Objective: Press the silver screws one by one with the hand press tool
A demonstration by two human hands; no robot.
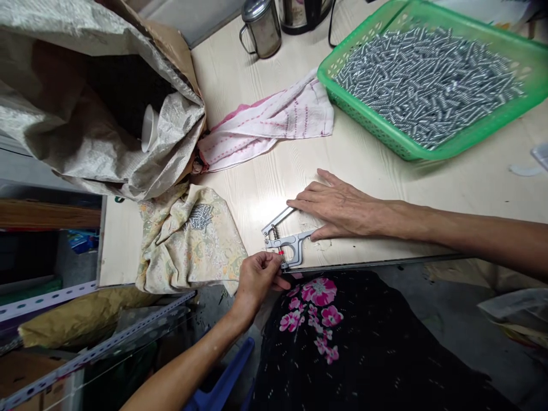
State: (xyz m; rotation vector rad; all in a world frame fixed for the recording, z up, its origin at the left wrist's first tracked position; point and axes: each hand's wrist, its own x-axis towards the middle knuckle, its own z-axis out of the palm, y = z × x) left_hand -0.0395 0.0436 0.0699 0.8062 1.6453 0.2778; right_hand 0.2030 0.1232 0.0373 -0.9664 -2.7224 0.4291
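Note:
A small silver metal hand tool (286, 242) with a spring and a red mark lies at the table's near edge. My right hand (334, 205) rests flat on the table with fingers stretched out, its fingertips and thumb touching the tool's upper lever and body. My left hand (259, 274) is pinched at the tool's lower left end by the red mark; what its fingers hold is too small to make out. A patterned cloth (188, 240) to the left carries a small pile of silver screws (200, 216).
A green plastic basket (492, 131) heaped with silver screws stands at the back right. A pink-and-white towel (274, 123) lies mid-table. A large crumpled sack (98, 97) fills the left. A steel mug (262, 28) and kettle (302, 14) stand at the back.

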